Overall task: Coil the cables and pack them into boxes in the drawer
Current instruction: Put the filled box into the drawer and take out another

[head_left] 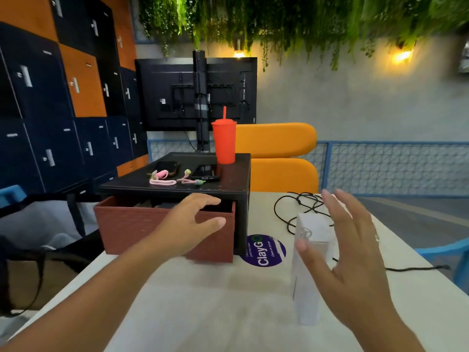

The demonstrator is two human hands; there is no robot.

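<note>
A brown drawer (142, 224) stands pulled out of a black cabinet (228, 189) on the white table (203, 301). My left hand (190, 224) hovers at the drawer's front rim, fingers loosely spread, holding nothing. A white box (312, 250) stands upright on the table to the right. My right hand (347, 255) is spread just beside the box, fingers straight, not gripping it. A loose black cable (294, 207) lies tangled behind the box and trails off to the right.
On the cabinet's top sit a red tumbler (224, 142) with a straw, two phones (166, 167) and pink lanyards (162, 180). A purple round sticker (264, 250) lies by the cabinet. Orange chairs (279, 158) stand behind the table, lockers at left.
</note>
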